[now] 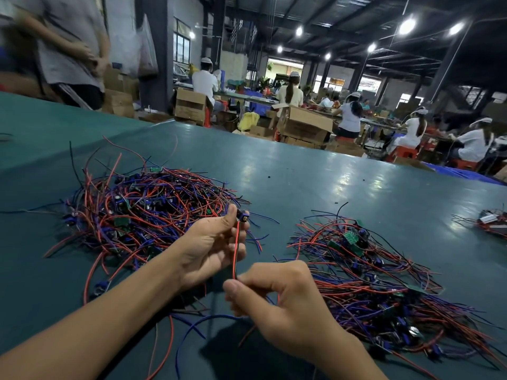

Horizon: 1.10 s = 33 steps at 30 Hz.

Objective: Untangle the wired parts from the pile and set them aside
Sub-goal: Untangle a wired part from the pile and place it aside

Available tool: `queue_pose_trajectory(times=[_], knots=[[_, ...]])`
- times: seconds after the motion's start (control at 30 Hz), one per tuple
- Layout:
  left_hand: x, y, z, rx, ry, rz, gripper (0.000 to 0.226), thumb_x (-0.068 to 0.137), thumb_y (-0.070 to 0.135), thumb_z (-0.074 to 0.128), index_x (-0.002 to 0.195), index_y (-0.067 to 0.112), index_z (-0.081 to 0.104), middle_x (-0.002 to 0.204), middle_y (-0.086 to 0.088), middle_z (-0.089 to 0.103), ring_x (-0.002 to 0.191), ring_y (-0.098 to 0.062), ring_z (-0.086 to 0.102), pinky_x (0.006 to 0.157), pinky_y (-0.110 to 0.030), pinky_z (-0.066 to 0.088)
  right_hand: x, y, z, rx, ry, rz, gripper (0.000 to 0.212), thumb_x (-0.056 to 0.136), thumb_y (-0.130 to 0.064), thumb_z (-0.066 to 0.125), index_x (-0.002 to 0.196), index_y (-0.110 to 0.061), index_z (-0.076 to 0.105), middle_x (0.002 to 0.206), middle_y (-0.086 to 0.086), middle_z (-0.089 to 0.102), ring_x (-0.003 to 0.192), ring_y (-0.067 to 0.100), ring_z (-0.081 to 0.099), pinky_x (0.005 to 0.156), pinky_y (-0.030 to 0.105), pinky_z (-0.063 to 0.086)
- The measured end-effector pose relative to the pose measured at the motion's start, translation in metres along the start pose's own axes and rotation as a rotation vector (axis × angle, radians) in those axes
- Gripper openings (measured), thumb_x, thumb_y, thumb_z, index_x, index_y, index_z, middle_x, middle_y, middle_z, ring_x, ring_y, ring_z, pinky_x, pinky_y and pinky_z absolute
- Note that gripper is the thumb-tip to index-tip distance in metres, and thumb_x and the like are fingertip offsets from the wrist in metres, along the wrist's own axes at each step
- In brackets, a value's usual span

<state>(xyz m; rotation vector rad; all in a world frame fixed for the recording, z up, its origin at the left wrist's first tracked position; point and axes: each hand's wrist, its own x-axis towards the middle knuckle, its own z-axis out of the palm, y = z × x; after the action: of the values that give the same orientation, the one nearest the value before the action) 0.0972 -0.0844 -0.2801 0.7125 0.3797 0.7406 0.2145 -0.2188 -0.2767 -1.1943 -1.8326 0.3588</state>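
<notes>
A big tangled pile (pixel 145 212) of red, blue and black wires with small green boards lies on the left of the green table (pixel 343 187). A second, flatter heap of wired parts (pixel 384 278) spreads out on the right. My left hand (pixel 211 248) pinches a small blue part (pixel 242 215) between thumb and fingertips, just in front of the big pile. A red wire (pixel 235 250) runs down from that part to my right hand (pixel 288 305), which pinches its lower end. More loose wires trail under both hands.
A small bundle of parts (pixel 492 222) sits at the table's right edge. Beyond the far edge a person (pixel 71 45) stands at the left, with cardboard boxes (pixel 304 124) and seated workers further back.
</notes>
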Motion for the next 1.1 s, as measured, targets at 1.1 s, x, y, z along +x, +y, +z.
queue_pose_trajectory(times=[1.1], knots=[[-0.014, 0.0, 0.009, -0.18, -0.241, -0.075, 0.043, 0.083, 0.022, 0.08, 0.118, 0.005, 0.063, 0.084, -0.008, 0.059, 0.054, -0.006, 0.045, 0.04, -0.015, 0.039, 0.005, 0.015, 0.001, -0.15, 0.456, 0.034, 0.053, 0.102, -0.044, 0.049, 0.065, -0.011, 0.069, 0.053, -0.004, 0.058, 0.045, 0.017, 0.056, 0.046, 0.043, 0.044]])
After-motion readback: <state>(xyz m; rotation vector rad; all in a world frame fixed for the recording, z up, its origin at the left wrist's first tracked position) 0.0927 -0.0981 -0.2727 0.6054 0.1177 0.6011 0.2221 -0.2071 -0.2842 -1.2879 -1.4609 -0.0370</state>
